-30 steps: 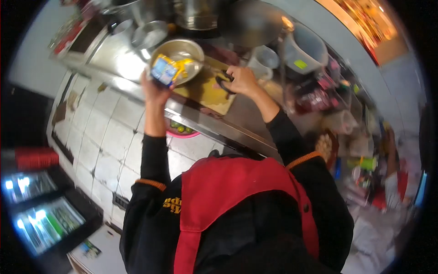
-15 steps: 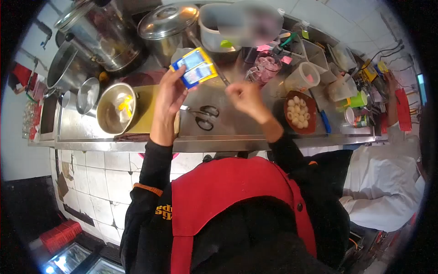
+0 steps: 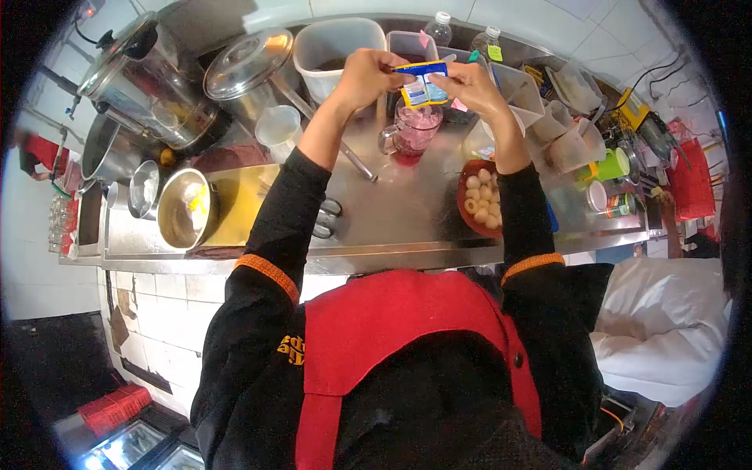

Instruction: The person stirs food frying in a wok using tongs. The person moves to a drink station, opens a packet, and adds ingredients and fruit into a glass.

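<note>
A blue and yellow packet (image 3: 425, 84) is pinched at its two upper ends, by my left hand (image 3: 370, 78) on one side and my right hand (image 3: 472, 86) on the other. Just below it stands a glass mug (image 3: 413, 131) with pink contents, its handle facing left. The scissors (image 3: 327, 217) lie on the counter, partly hidden by my left sleeve. On the left, a steel bowl (image 3: 186, 210) with a yellow and white item inside rests beside a yellow cutting board (image 3: 239, 205).
A lidded steel pot (image 3: 249, 64) and a white tub (image 3: 337, 47) stand at the back. Near my right forearm is a red-brown bowl of pale round balls (image 3: 482, 200). A green cup (image 3: 612, 164) stands further right. A person's arm (image 3: 668, 223) shows at far right.
The packet has moved from above the cutting board and the empty counter to over the mug. My right hand has let go of the scissors and now holds the packet's other side.
</note>
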The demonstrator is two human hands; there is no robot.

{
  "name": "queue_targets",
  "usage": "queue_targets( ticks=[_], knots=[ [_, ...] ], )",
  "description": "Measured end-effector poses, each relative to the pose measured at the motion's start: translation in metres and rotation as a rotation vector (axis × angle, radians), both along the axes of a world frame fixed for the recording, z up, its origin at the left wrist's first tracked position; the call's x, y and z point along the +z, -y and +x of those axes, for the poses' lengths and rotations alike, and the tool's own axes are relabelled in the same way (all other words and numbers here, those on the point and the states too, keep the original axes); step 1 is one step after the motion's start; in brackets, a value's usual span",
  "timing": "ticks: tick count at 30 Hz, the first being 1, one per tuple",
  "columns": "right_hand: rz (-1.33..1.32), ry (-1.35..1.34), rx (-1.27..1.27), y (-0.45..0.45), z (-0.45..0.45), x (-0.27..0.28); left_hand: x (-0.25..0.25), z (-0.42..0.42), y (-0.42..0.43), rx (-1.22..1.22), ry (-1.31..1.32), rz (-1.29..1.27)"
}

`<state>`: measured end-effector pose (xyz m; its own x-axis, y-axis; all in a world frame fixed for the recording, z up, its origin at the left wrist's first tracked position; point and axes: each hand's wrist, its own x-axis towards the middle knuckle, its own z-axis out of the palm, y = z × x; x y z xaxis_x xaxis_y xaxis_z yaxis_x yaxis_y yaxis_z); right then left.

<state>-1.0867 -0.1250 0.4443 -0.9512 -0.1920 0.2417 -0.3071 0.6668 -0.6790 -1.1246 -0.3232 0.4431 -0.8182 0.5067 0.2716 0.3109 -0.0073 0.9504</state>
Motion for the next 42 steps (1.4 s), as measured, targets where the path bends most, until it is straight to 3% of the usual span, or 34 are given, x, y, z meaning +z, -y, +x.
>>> queue_targets(
  ticks=[2, 8, 10, 18, 20, 22, 24, 26, 28, 30, 34, 42],
  knots=[
    [-0.285, 0.165, 0.078, -0.003, 0.008, -0.004, 0.0, 0.0, -0.003, 0.034, -0.017, -0.018],
    [-0.229, 0.107, 0.023, -0.002, 0.0, -0.014, 0.002, 0.01, -0.011, 0.187, -0.071, -0.047],
    [-0.236, 0.15, -0.022, -0.003, -0.001, -0.017, 0.002, 0.015, -0.01, 0.267, -0.122, -0.215],
    [0.066, -0.402, -0.308, 0.026, 0.007, -0.034, -0.025, 0.021, -0.037, 0.613, -0.372, -0.325],
    [0.091, -0.336, -0.294, 0.031, 0.014, -0.038, -0.031, 0.023, -0.044, 0.773, -0.432, -0.428],
    [0.122, -0.409, -0.123, 0.033, 0.016, -0.045, -0.032, 0.029, -0.048, 0.762, -0.401, -0.365],
    [0.129, -0.357, -0.135, 0.029, 0.019, -0.038, -0.031, 0.032, -0.049, 0.746, -0.371, -0.302],
    [0.142, -0.253, -0.151, 0.023, 0.021, -0.03, -0.029, 0.032, -0.043, 0.395, 0.058, -0.069],
    [0.082, -0.188, -0.18, 0.013, 0.012, -0.037, -0.027, 0.031, -0.038, 0.345, 0.096, 0.024],
    [-0.142, 0.008, 0.035, 0.002, 0.008, -0.038, -0.027, 0.029, -0.032, 0.245, 0.18, 0.209],
    [-0.257, 0.043, 0.02, -0.008, 0.001, -0.042, -0.043, 0.013, -0.025, 0.198, -0.115, -0.179],
    [-0.301, -0.122, -0.122, -0.006, -0.008, -0.055, -0.021, 0.036, -0.041, 0.388, -0.375, -0.235]
  ],
)
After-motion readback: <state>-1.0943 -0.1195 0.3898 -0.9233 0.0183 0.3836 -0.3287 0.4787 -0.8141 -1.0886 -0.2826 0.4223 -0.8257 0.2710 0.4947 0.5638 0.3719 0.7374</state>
